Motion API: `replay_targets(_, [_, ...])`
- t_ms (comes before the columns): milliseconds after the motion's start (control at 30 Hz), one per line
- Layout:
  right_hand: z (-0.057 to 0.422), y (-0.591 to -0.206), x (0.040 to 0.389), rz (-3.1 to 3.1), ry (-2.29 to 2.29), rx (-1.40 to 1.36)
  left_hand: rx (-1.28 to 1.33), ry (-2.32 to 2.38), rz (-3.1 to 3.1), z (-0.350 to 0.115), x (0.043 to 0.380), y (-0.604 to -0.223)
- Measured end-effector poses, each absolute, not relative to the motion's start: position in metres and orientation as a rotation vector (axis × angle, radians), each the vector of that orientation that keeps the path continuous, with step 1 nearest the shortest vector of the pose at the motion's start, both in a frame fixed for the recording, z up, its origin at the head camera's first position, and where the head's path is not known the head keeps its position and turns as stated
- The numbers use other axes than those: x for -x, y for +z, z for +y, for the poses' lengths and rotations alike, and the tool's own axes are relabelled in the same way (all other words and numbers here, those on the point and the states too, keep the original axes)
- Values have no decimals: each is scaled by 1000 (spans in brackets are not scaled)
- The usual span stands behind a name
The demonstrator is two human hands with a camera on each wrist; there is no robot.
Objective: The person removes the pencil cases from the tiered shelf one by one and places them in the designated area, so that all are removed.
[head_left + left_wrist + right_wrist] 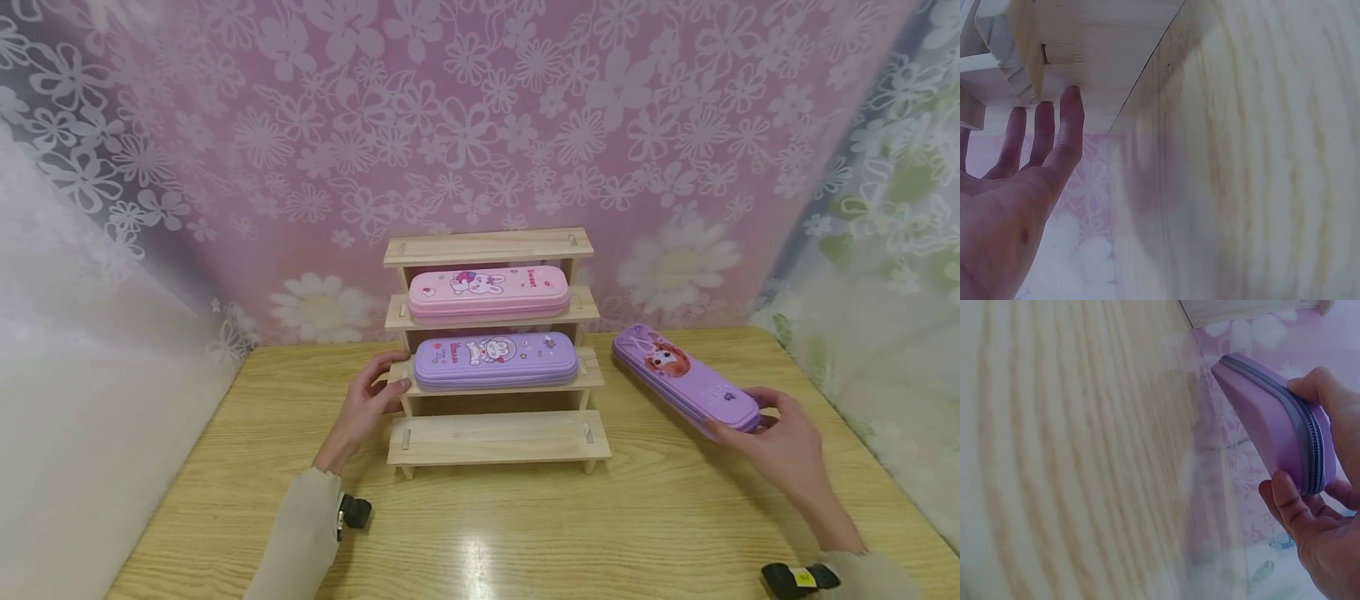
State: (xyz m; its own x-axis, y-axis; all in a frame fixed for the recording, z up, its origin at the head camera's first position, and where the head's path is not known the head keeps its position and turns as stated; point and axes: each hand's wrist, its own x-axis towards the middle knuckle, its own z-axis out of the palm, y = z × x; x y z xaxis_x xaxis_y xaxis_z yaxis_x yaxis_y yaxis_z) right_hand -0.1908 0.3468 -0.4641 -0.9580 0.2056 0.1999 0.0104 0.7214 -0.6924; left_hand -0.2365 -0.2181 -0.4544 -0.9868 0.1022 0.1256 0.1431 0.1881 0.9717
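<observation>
A small four-step wooden stand (498,437) is on the table. My left hand (371,396) holds its left end at the second step from the bottom. In the left wrist view, extended fingers (1071,119) touch the wooden side panel. To the stand's right, my right hand (787,442) grips the near end of a purple pencil case (693,379) with a red-haired doll picture, held tilted. The right wrist view shows that case's dark zipper (1310,434) between thumb and fingers. On the stand lie a lilac pencil case (495,361) and, above it, a pink rabbit pencil case (487,293).
The wood-grain table (480,533) extends around the stand. A pink flower-print curtain (480,125) hangs behind, with pale sheer cloth (900,333) on the right and whitish cloth (90,333) on the left. Dark straps with small devices (798,577) sit at both wrists.
</observation>
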Motion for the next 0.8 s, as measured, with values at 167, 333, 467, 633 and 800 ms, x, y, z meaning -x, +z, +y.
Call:
replay_targets(167, [337, -467, 195, -2690, 1035, 234, 238, -1982, -2384, -217, 237, -453])
replay_targets(333, [332, -472, 197, -2690, 1044, 244, 229, -1993, -2386, -215, 236, -454])
replay_targets(467, [329, -472, 198, -2686, 1003, 148, 222, -2002, -2385, -216, 237, -457])
replay_targets(633, [324, -470, 197, -2714, 981, 24, 222, -2013, -2372, -217, 238, -458])
replay_targets(800, [318, -468, 194, -2754, 1069, -12, 238, -2010, -2374, -217, 238, -457])
